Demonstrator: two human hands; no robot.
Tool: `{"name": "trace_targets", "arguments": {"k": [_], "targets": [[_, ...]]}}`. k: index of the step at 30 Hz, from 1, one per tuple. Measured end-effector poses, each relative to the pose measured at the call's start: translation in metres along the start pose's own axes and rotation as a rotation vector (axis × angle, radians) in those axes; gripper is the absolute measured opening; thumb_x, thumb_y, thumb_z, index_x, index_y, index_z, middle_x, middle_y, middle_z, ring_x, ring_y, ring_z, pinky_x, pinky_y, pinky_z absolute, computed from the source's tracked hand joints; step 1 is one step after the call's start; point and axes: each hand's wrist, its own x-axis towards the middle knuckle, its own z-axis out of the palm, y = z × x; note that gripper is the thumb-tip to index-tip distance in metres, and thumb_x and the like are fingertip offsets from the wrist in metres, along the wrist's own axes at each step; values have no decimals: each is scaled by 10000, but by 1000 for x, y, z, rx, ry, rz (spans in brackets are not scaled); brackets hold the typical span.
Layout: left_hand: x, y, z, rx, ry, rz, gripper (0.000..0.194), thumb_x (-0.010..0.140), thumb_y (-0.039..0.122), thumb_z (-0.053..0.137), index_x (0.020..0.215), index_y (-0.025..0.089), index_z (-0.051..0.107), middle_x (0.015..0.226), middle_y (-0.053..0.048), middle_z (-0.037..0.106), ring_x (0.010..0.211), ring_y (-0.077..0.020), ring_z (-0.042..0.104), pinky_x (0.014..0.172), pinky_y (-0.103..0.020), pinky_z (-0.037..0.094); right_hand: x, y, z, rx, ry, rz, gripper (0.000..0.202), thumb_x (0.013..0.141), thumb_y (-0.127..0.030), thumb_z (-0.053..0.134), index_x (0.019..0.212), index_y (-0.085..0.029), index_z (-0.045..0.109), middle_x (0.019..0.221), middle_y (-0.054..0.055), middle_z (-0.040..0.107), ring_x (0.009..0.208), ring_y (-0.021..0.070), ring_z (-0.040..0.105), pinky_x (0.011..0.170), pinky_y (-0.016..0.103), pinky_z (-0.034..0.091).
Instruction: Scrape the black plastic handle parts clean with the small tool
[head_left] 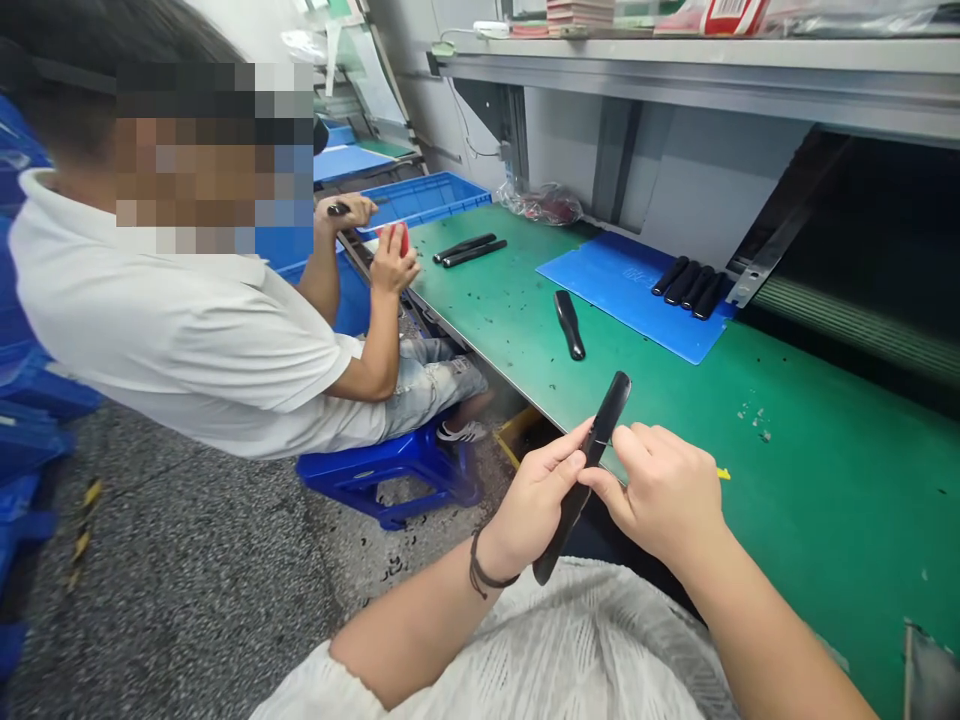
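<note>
My left hand (534, 500) is closed around the middle of a long, glossy black handle-shaped piece (612, 405), tilted over my lap at the table's edge. Close against the piece, my right hand (664, 490) has its fingers curled and its thumb touching or nearly touching the black surface. A thin pale sliver shows between that hand and the piece, and a small yellow tip (723, 473) sticks out beyond the knuckles. What the right fingers grip is mostly hidden. Another black piece (570, 325) lies on the green table just beyond my hands.
Several black pieces (688, 287) lie in a row on a blue sheet (622, 285); two more (474, 250) rest farther left. A co-worker (187, 330) sits at left, holding a red object (405, 238). A metal shelf (712, 85) overhangs the green table (825, 480). Black scraps dot the floor.
</note>
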Motion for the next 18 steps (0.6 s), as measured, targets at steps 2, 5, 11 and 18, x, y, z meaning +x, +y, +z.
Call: {"name": "trace_targets", "arguments": {"k": [2, 5, 11, 18], "targets": [[3, 1, -1, 36, -25, 29, 508, 959, 431, 725, 1406, 190, 718, 817, -77, 749, 966, -282, 711, 840, -368, 576, -1, -4, 1, 26, -18, 1, 602, 1075, -678, 375, 732, -206, 524, 651, 9, 523, 611, 153, 421, 595, 323, 202], [7, 3, -4, 52, -28, 59, 528, 971, 443, 708, 1430, 182, 697, 1089, -114, 794, 1219, -320, 667, 1041, -426, 532, -1, -11, 1, 71, -38, -22, 626, 1069, -701, 361, 721, -207, 523, 649, 12, 527, 611, 155, 423, 599, 327, 206], [10, 5, -7, 31, -30, 44, 538, 980, 424, 705, 1449, 162, 678, 1386, -124, 717, 1370, -313, 590, 1197, -418, 412, -4, -19, 0, 94, -10, -115, 590, 1091, -644, 378, 731, -211, 553, 643, 12, 502, 623, 169, 394, 616, 332, 222], [10, 5, -1, 9, -10, 47, 551, 983, 428, 691, 1456, 145, 671, 979, -87, 781, 1187, -288, 649, 1092, -402, 466, -14, -19, 4, 32, 41, -130, 566, 1117, -571, 373, 704, -217, 531, 646, 14, 475, 647, 185, 356, 624, 349, 211]]}}
